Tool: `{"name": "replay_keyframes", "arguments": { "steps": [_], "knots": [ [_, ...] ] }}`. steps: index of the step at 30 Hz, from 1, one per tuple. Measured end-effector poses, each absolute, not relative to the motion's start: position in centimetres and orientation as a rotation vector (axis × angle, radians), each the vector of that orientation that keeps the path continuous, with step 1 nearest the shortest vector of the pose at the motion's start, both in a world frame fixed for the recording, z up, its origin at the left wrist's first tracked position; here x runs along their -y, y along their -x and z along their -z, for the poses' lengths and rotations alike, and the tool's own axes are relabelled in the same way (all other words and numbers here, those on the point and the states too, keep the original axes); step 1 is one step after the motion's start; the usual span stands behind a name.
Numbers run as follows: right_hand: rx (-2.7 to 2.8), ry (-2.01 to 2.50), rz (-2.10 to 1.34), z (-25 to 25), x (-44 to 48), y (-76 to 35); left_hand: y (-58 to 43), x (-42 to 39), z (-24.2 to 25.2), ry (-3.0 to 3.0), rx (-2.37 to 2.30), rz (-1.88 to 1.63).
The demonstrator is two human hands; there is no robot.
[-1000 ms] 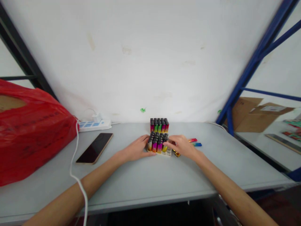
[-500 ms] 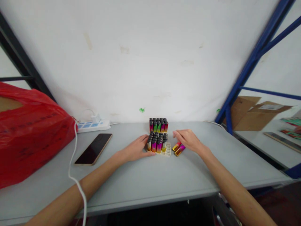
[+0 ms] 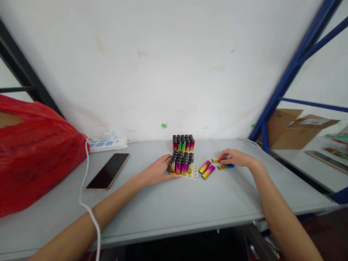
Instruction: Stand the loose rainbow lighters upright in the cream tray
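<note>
A white tray (image 3: 194, 172) carries several upright lighters (image 3: 181, 165) with black tops and shiny coloured bodies; its right-hand column of holes holds none. My left hand (image 3: 157, 169) grips the tray's left side, the thumb along the front and the fingers partly hidden behind. To the right, my right hand (image 3: 234, 157) has its fingers closed over a red-and-yellow lighter (image 3: 215, 160) lying on the table. Just below those fingers lies a yellow-and-blue lighter (image 3: 225, 167). Between hand and tray lie a red-and-yellow lighter (image 3: 204, 167) and a purple-and-yellow lighter (image 3: 208, 172).
Another block of upright lighters (image 3: 183, 144) stands behind the tray, near the wall. On the left are a phone (image 3: 108, 171), a power strip (image 3: 108, 144), a white cable (image 3: 87, 208) and a red bag (image 3: 40, 156). A blue rack post (image 3: 285, 78) rises at right.
My right hand has moved right, away from the two lighters near the tray, to the lighters farther right, uncovering the nearer pair. My left hand has stayed at the tray.
</note>
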State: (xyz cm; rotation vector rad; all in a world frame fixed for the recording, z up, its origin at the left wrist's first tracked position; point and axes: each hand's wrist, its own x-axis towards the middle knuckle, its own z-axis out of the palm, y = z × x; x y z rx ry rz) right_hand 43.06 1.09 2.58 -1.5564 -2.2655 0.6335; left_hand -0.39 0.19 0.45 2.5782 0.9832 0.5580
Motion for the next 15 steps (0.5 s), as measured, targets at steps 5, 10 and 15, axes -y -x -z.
{"name": "replay_keyframes", "arguments": {
  "steps": [5, 10, 15],
  "knots": [
    [2.127, 1.553, -0.472, -2.5, -1.3, -41.4, 0.4, -0.3, -0.3, -2.587, -0.987, -0.547],
    [1.802, 1.366, -0.412, -2.9, -1.5, -38.5, 0.4, -0.3, -0.4, -2.573, -0.995, -0.547],
    [1.477, 1.137, -0.840, -2.9, -1.1, -34.9, 0.4, -0.3, -0.4, -2.560, -0.995, -0.541]
  ]
}}
